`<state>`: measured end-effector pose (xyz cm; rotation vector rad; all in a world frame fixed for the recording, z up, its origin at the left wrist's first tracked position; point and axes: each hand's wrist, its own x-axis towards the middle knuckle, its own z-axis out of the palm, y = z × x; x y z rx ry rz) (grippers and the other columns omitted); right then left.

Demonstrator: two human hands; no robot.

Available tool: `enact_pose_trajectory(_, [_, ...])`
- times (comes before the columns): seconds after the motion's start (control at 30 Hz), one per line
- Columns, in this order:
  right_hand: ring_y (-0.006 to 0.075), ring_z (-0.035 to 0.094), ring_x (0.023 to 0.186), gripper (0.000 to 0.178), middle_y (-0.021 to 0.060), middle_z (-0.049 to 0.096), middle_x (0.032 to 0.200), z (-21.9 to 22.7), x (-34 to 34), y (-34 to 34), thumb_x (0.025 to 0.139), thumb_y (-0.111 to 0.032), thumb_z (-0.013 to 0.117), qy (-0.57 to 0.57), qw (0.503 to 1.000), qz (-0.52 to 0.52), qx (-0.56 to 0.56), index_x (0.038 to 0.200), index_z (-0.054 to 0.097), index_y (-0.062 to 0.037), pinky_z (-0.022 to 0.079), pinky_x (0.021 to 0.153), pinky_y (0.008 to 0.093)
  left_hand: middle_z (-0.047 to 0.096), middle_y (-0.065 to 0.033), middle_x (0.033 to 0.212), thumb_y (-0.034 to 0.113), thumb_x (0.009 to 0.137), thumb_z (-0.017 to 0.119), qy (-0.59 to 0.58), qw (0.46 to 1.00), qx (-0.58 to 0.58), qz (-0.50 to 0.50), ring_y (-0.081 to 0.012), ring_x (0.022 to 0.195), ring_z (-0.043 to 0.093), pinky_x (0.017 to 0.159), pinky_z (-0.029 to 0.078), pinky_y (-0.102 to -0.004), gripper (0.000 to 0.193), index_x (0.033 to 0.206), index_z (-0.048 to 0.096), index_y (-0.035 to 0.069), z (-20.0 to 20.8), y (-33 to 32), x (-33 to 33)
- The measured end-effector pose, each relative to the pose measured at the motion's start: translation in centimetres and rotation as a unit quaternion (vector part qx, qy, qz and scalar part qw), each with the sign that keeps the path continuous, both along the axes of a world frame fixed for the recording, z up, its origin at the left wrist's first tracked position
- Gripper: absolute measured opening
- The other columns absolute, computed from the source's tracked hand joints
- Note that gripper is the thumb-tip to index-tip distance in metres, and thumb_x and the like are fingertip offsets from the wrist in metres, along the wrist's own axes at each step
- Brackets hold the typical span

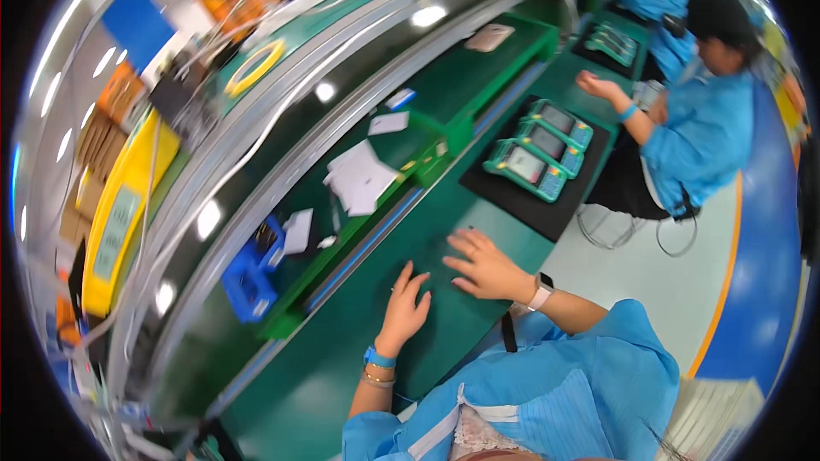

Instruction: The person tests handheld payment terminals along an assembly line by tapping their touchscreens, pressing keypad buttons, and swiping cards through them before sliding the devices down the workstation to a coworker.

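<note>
Teal-cased handheld terminals [525,166], three, with screens and keypads: set close together in a row on the black mat [502,196], landmark for this listing. Nearest unit shows a pale screen; the other two show greyer ones.

Right hand [489,266], one: just off the mat's near end, palm down, fingers spread, gripping nothing. Pale-strapped watch [540,292] at the wrist.

Left hand [404,312], one: farther from the mat than its partner, loosely open, fingers apart and likewise unoccupied. Blue wristband [381,358] and gold-toned bangles worn behind it. Whether either hand rests on the bench, I cannot tell from here.

Green bench [299,384], one: beneath the mat and running out from both its ends.

Green shelf [461,124], one: left of the mat, along the bench. Contents: white papers [363,179], loosely overlapped; white card [389,123]; blue bin [249,286], at the end farthest from the mat.

Yellow ring [256,68], one: well left of the mat, above the shelf. Yellow bin [124,213], one: farther left again.

Co-worker [700,132], one, blue-clothed, dark-capped: right of the mat, one raised hand [602,90] near its far end.

Second set of terminals [611,43], on a dark mat: beyond the first mat.

Loose cables [611,235]: right of the mat, lower down.
</note>
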<state>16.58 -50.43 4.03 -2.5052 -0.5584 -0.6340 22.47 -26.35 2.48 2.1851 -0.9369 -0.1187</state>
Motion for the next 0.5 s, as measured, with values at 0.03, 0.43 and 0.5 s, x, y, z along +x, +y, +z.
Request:
enact_pose_trajectory(0.03, [0.0421,0.043,0.134,0.041,0.0211,0.050,0.138,-0.6,1.0,2.0,0.082,-0.025,0.074,0.019,0.997,0.070,-0.017,0.119,0.065,-0.0097,0.034,0.112,0.0578,0.040,-0.0250,0.150,0.008,0.088,0.065,0.001,0.999,0.002,0.036,-0.0411,0.135,0.045,0.110,0.041,-0.0438,0.039,0.126,0.060,0.003,0.0,1.6,-0.1])
enact_pose_trajectory(0.43, [0.0383,0.050,0.123,0.030,0.0202,0.057,0.123,-4.4,6.7,17.4,0.084,-0.018,0.066,0.022,0.951,0.305,-0.046,0.109,0.066,-0.0019,0.037,0.110,0.0531,0.060,-0.0165,0.132,0.005,0.087,0.062,-0.052,0.948,-0.074,0.306,-0.0365,0.118,0.058,0.099,0.048,-0.0431,0.023,0.109,0.069,0.005,-3.2,13.4,-0.5])
enact_pose_trajectory(0.5, [0.0360,0.048,0.129,0.034,0.0177,0.056,0.130,-4.4,6.8,17.5,0.085,-0.017,0.067,0.061,0.949,0.305,-0.053,0.117,0.064,-0.0062,0.036,0.113,0.0512,0.065,-0.0127,0.123,0.004,0.086,0.062,-0.038,0.941,-0.118,0.315,-0.0334,0.112,0.061,0.094,0.049,-0.0421,0.019,0.104,0.070,0.004,-3.5,13.6,0.3])
